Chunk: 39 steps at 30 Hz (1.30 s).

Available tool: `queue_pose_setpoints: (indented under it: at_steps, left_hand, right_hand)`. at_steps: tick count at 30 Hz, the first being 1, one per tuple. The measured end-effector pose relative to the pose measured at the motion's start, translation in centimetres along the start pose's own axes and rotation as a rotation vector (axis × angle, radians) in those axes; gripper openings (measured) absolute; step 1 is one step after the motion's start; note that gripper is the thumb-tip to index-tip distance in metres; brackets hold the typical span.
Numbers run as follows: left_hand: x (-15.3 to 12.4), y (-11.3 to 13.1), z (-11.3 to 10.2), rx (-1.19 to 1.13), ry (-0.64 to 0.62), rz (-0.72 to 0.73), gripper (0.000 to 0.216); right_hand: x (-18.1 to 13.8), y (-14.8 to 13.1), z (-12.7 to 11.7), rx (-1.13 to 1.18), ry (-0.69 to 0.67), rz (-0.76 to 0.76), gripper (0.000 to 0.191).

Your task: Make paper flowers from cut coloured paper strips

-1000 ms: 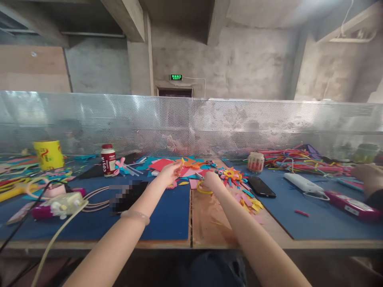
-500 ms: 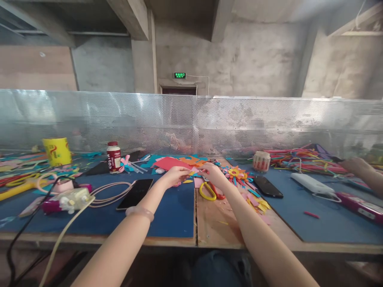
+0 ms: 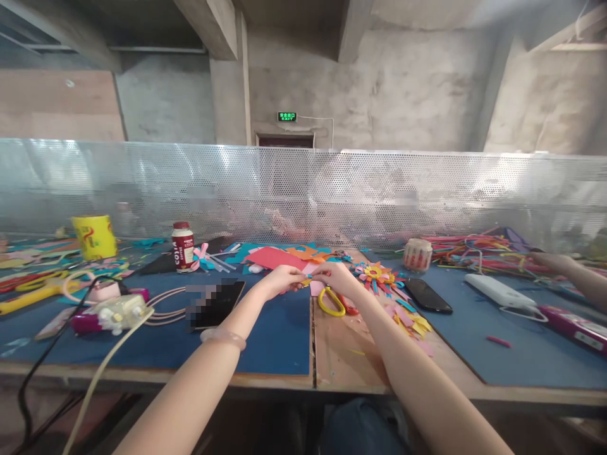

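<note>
Beyond you runs a concrete wall (image 3: pixel 403 95), with a perforated metal screen (image 3: pixel 379 183) standing in front of it along the back of your desk (image 3: pixel 341 370). A blue mat (image 3: pixel 275 354) covers the desk to your left, another (image 3: pixel 521 366) to your right, with bare wood between. At far right, another person's arm (image 3: pixel 576 273) reaches in beside a heap of coloured strips (image 3: pixel 465 249). A red sheet (image 3: pixel 277 258) lies just behind your hands. Your left hand (image 3: pixel 283 281) and right hand (image 3: pixel 336 277) meet above the gap between the mats, fingertips closed on a small yellow-and-blue scrap (image 3: pixel 307 283), mostly hidden by your fingers. One phone (image 3: pixel 227 306) lies left of your left hand; a second (image 3: pixel 429 296) lies on the right mat. The yellow tub (image 3: pixel 95 237) and red bottle (image 3: pixel 183 246) stand upright at left, well apart. Just right of your right hand lies a paper flower (image 3: pixel 374 273); scissors (image 3: pixel 332 313) lie below that hand, a yellow handle loop towards you.
</note>
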<state>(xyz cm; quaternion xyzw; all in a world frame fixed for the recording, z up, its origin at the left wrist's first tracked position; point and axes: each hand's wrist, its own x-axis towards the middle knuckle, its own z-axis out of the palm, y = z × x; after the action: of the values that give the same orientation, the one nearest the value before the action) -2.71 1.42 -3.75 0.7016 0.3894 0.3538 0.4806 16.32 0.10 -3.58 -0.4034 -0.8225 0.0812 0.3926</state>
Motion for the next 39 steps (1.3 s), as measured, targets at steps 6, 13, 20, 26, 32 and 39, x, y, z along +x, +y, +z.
queue_pose_setpoints:
  at_steps: [6,13,20,26,32,39]
  left_hand:
    - [-0.2,0.4,0.3,-0.013,0.026,-0.032,0.034]
    - [0.2,-0.2,0.3,-0.004,0.041,-0.029,0.035]
    - [0.3,-0.4,0.1,0.052,0.064,-0.039,0.031]
    - [-0.2,0.3,0.8,-0.076,0.089,-0.083,0.017]
    - [0.9,-0.5,0.6,-0.539,0.169,-0.106,0.022]
    - [0.7,-0.7,1.1,-0.409,0.09,0.06,0.023]
  right_hand:
    - [0.0,0.1,0.1,0.028,-0.062,0.056,0.013]
    - [-0.4,0.3,0.6,0.141,-0.099,0.082,0.019]
    - [-0.5,-0.1,1.0,0.021,-0.06,-0.026,0.021]
    - [-0.5,-0.4,1.3,-0.064,0.052,-0.152,0.015]
    - [-0.7,-0.8,2.8,0.275,0.208,0.161,0.011]
    - [-0.8,-1.0,4.0,0.758,0.284,0.408,0.019]
